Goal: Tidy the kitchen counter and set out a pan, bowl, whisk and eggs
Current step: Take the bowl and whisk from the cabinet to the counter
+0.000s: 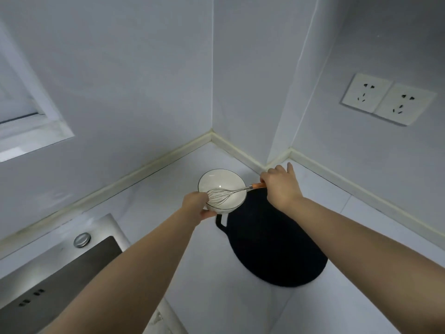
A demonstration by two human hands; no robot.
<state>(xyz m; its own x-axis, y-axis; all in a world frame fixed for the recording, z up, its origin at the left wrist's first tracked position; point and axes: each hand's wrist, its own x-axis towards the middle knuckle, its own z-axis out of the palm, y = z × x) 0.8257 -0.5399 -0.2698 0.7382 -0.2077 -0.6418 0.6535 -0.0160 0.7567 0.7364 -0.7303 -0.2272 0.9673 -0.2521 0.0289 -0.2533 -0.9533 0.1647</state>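
A white bowl (225, 180) with a dark rim stands on the counter near the corner of the walls. My left hand (196, 204) grips its near left rim. A wire whisk (220, 194) lies with its loops inside the bowl and its orange handle pointing right over the rim. My right hand (281, 186) holds that handle, with the index finger stretched out. A black pan (272, 244) sits just right of and nearer than the bowl, its loop handle beside the bowl's base. No eggs are in view.
A steel sink (60, 273) with a round plug fitting fills the lower left. Pale counter (212, 273) runs between sink and pan. Two wall sockets (387, 100) are on the right wall. A window ledge (31, 133) is at the left.
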